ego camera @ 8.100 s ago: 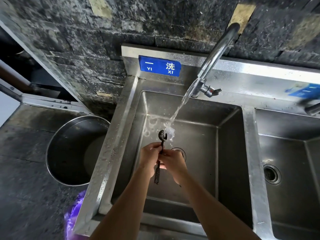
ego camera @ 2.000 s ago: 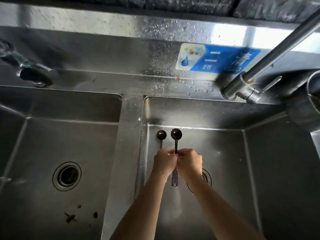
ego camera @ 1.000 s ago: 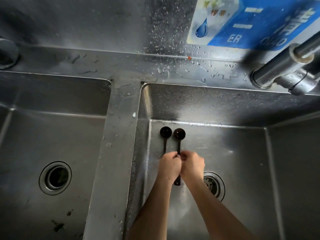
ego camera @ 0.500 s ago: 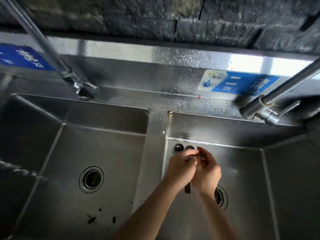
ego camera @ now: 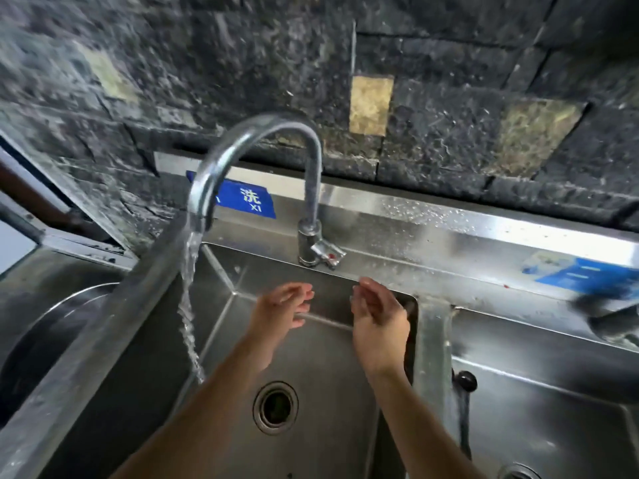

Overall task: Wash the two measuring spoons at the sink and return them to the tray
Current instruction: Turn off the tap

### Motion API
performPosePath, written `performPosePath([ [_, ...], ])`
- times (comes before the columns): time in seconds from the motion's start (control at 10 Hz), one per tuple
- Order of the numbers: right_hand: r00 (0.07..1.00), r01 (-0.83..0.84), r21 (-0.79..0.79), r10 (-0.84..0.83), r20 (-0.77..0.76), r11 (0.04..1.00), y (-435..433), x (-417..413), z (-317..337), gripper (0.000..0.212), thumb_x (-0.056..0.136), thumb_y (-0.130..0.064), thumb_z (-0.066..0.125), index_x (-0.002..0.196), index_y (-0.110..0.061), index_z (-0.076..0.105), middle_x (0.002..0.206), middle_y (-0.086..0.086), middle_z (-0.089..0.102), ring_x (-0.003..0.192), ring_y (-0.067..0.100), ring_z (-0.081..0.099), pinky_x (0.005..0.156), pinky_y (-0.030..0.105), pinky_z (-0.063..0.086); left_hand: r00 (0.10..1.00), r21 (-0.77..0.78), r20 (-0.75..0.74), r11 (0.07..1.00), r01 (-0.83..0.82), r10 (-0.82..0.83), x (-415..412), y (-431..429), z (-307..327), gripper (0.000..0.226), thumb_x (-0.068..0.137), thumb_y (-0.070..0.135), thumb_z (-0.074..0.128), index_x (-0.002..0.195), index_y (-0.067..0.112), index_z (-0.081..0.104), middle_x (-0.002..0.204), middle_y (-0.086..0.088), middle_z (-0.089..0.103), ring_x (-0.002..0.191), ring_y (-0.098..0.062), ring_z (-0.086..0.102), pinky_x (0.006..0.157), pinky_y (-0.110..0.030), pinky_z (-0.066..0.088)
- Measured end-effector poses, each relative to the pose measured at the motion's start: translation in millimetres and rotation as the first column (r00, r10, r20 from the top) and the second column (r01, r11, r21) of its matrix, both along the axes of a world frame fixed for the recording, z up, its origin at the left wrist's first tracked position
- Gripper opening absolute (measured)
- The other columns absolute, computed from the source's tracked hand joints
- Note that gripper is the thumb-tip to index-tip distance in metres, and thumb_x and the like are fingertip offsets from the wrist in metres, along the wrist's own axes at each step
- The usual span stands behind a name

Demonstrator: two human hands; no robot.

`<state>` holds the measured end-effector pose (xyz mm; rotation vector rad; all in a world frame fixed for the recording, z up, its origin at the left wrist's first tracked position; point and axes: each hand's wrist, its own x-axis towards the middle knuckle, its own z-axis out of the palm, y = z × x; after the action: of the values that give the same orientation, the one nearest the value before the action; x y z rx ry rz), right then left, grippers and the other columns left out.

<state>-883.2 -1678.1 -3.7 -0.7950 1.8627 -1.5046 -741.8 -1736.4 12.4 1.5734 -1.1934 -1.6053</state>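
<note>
dark round-bowled measuring spoon (ego camera: 464,409) lies in right basin (ego camera: 539,430).

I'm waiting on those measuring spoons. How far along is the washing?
Set down: one dark round-bowled measuring spoon lies in the right steel basin by the divider; a second isn't clear. In hand: nothing; left hand and right hand hang open over the left steel basin, beside the running curved chrome tap. Left: gather the spoons and return them to the tray, not in view.
</note>
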Motion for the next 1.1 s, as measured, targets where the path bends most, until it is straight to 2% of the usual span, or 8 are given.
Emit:
performPosePath([
  [0.2, 0.981, 0.168, -0.064, -0.160, 0.110, 0.984, -51.3, 56.9, 3.2, 0.037, 0.095, -0.008, 0.066, 0.131, -0.017, 0.061, 0.098, -0.016, 0.070, 0.073, -0.019, 0.065, 0.064, -0.003, 0.044, 0.996, -0.078, 0.058, 0.994, 0.075, -0.071, 53.0, -73.3, -1.9, 0.026, 0.103, 0.009, 0.050, 0.125, 0.011, 0.062, 0.092, -0.002, 0.062, 0.087, -0.021, 0.057, 0.065, -0.028, 0.044],
  [0.4, 0.952, 0.286, -0.045, -0.279, 0.123, 0.957, -69.5, 94.0, -0.9, 0.063, 0.093, 0.002, 0.064, 0.151, -0.016, 0.044, 0.139, -0.001, 0.061, 0.119, -0.004, 0.062, 0.101, 0.019, 0.050, 0.950, -0.078, 0.137, 0.953, 0.293, -0.281, 54.2, -112.0, -12.9, 0.017, 0.101, 0.013, 0.051, 0.112, 0.027, 0.053, 0.099, 0.001, 0.057, 0.089, -0.016, 0.056, 0.089, -0.035, 0.055],
  [0.5, 0.950, 0.313, -0.027, -0.312, 0.032, 0.949, -76.3, 104.5, 1.6, 0.075, 0.093, 0.001, 0.066, 0.158, -0.014, 0.033, 0.138, -0.007, 0.045, 0.108, -0.029, 0.049, 0.091, -0.001, 0.040, 0.869, -0.075, 0.164, 0.873, 0.482, -0.466, 38.9, -119.8, -11.8, 0.021, 0.103, 0.004, 0.040, 0.112, 0.024, 0.042, 0.097, 0.008, 0.052, 0.095, -0.012, 0.048, 0.081, -0.015, 0.045],
  [0.6, 0.940, 0.334, 0.032, -0.330, -0.089, 0.942, -78.6, 109.3, 7.2, 0.076, 0.091, -0.005, 0.066, 0.158, -0.014, 0.031, 0.127, -0.007, 0.042, 0.115, -0.007, 0.044, 0.102, 0.013, 0.034, 0.821, -0.054, 0.279, 0.845, 0.532, -0.499, 34.6, -122.7, -21.4, 0.015, 0.102, 0.008, 0.044, 0.100, 0.022, 0.047, 0.094, -0.004, 0.047, 0.081, -0.019, 0.048, 0.075, -0.028, 0.042],
  [0.7, 0.942, 0.307, 0.057, -0.295, -0.157, 0.950, -80.3, 113.2, 10.4, 0.077, 0.090, -0.006, 0.065, 0.158, -0.014, 0.030, 0.135, 0.006, 0.047, 0.122, 0.017, 0.054, 0.108, 0.028, 0.042, 0.850, -0.172, 0.177, 0.835, 0.523, -0.496, 38.7, -122.2, -28.5, 0.031, 0.103, 0.008, 0.045, 0.132, 0.017, 0.055, 0.119, 0.001, 0.059, 0.102, -0.014, 0.061, 0.093, -0.025, 0.052],
  [0.9, 0.935, 0.308, 0.075, -0.287, -0.210, 0.948, -85.6, 118.2, 11.7, 0.082, 0.088, -0.008, 0.065, 0.160, -0.015, 0.026, 0.143, 0.013, 0.044, 0.120, 0.023, 0.056, 0.109, 0.035, 0.046, 0.882, -0.407, 0.161, 0.784, 0.468, -0.443, 32.6, -121.5, -25.3, 0.046, 0.104, -0.011, 0.026, 0.119, 0.016, 0.060, 0.090, 0.004, 0.077, 0.061, 0.004, 0.064, 0.055, -0.009, 0.050],
  [1.0, 0.944, 0.286, 0.093, -0.263, -0.201, 0.954, -81.7, 115.9, 10.5, 0.084, 0.089, -0.009, 0.065, 0.161, -0.015, 0.022, 0.146, 0.014, 0.041, 0.129, 0.027, 0.053, 0.110, 0.029, 0.039, 0.902, -0.327, 0.099, 0.842, 0.429, -0.421, 34.5, -118.1, -22.4, 0.046, 0.105, -0.010, 0.024, 0.132, 0.010, 0.056, 0.101, -0.002, 0.065, 0.070, 0.002, 0.066, 0.055, -0.007, 0.051],
  [1.1, 0.957, 0.219, 0.154, -0.180, -0.229, 0.964, -75.9, 111.7, 11.5, 0.087, 0.090, -0.011, 0.065, 0.162, -0.015, 0.016, 0.150, 0.015, 0.038, 0.135, 0.029, 0.047, 0.112, 0.027, 0.034, 0.903, -0.167, 0.090, 0.888, 0.429, -0.420, 34.4, -114.7, -14.0, 0.038, 0.102, -0.008, 0.036, 0.117, 0.017, 0.059, 0.094, -0.005, 0.061, 0.075, -0.013, 0.061, 0.062, -0.018, 0.050],
])
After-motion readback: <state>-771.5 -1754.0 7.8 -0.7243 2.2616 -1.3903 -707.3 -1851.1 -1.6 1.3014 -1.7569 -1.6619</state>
